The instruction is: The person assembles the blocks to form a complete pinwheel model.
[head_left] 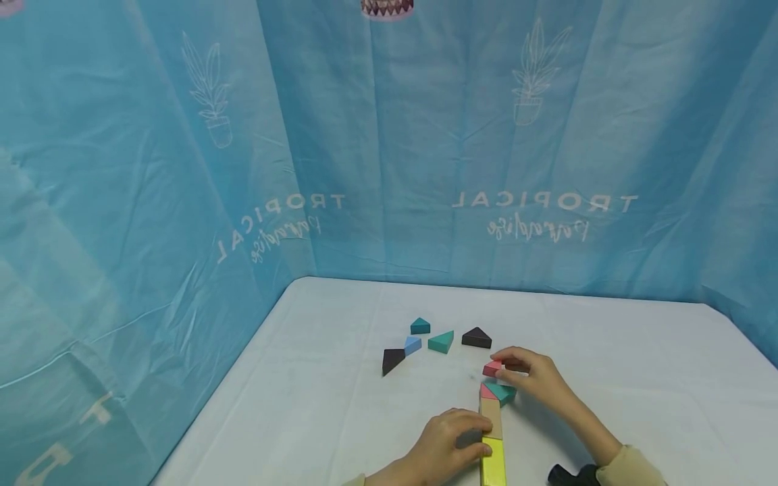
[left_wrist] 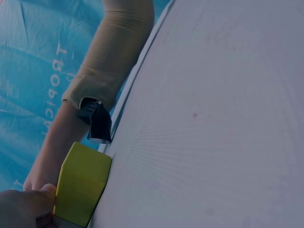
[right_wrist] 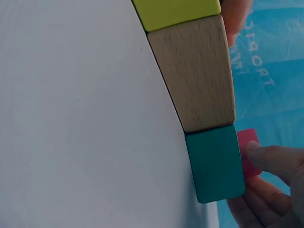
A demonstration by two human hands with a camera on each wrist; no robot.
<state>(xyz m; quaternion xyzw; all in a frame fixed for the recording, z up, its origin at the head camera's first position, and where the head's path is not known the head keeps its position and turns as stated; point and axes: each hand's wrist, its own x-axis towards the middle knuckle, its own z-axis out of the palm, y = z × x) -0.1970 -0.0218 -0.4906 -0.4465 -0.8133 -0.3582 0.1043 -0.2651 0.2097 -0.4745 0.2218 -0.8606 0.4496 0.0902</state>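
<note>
A row of toy blocks runs away from me: a yellow block (head_left: 494, 466), a plain wooden block (head_left: 491, 410), a pink triangular block (head_left: 487, 391) and a green triangular block (head_left: 503, 392). My left hand (head_left: 446, 439) lies along the row's left side, its fingertips touching the wooden and yellow blocks. Just past the row's far end, my right hand (head_left: 541, 381) pinches a small pink block (head_left: 491, 369) between thumb and fingers. In the right wrist view this pink block (right_wrist: 248, 152) shows behind the green block (right_wrist: 216, 164); I cannot tell whether they touch.
Farther back lie a dark triangular block (head_left: 477, 338), a green block (head_left: 442, 341), a teal block (head_left: 420, 327), a light-blue block (head_left: 413, 345) and another dark block (head_left: 392, 360). A white cloth covers the table (head_left: 340, 378). Blue printed curtains (head_left: 425, 148) hang behind and at left.
</note>
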